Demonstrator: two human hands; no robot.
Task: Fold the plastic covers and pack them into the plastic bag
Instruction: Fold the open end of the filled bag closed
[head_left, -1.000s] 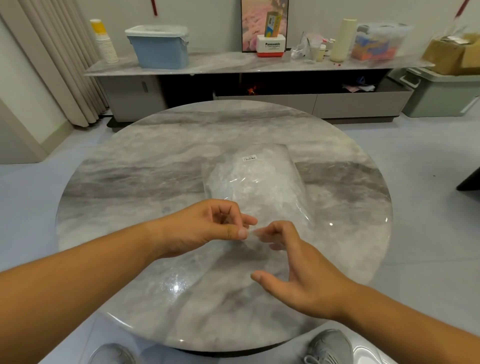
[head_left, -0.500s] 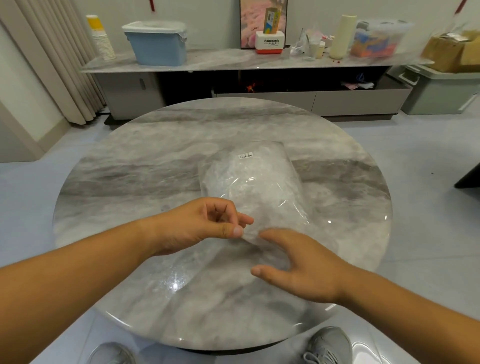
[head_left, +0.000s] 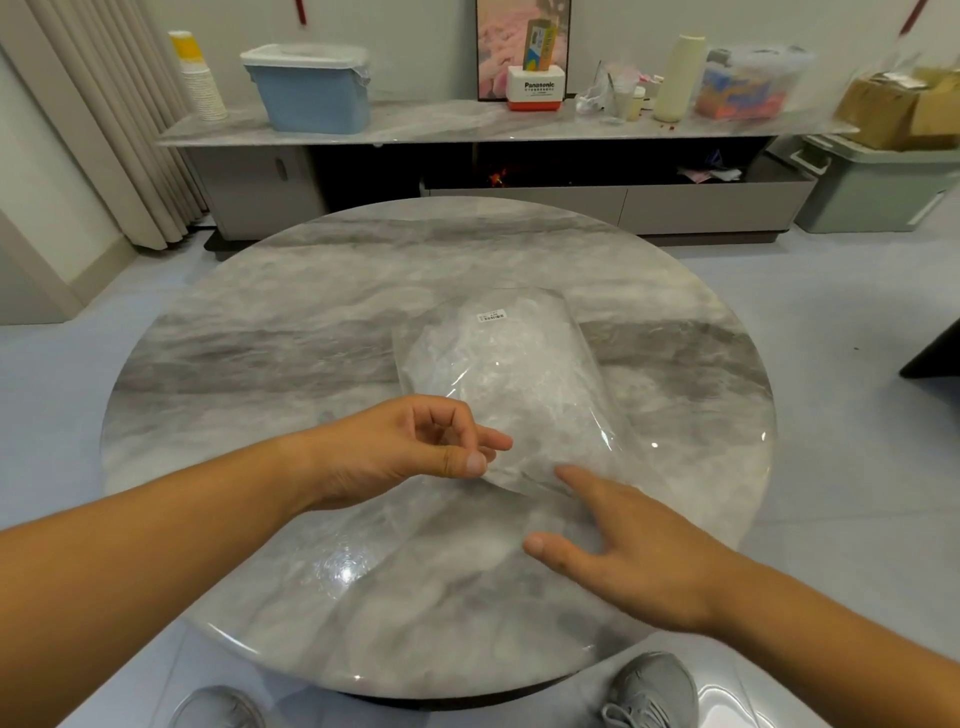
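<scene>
Two hands work at the near end of the plastic bag (head_left: 498, 364), which lies flat on the round table (head_left: 260, 338) with its white label (head_left: 491, 316) at the far end.

Left hand (head_left: 395, 452): thumb and forefinger pinch the clear film at the bag's near left corner, and the other fingers are curled in.

Right hand (head_left: 639, 561): open, holding nothing, with the fingers straight and spread. The forefinger tip reaches the bag's near edge, just right of the pinch. Whether it lies on the film or under it cannot be told.

Covers (head_left: 524, 410): a crumpled whitish mass inside the bag, filling its middle and far part. None can be seen outside the bag.

Assessment: folding looks finished, and the step in hand is the last of the packing, at the bag's mouth. The next move calls for the right hand to grip the near edge opposite the pinch, so the mouth can be spread or pressed flat. The film is thin and slippery and the tabletop is polished. A firm two-point hold is needed, or the bag is likely to slide away.
</scene>
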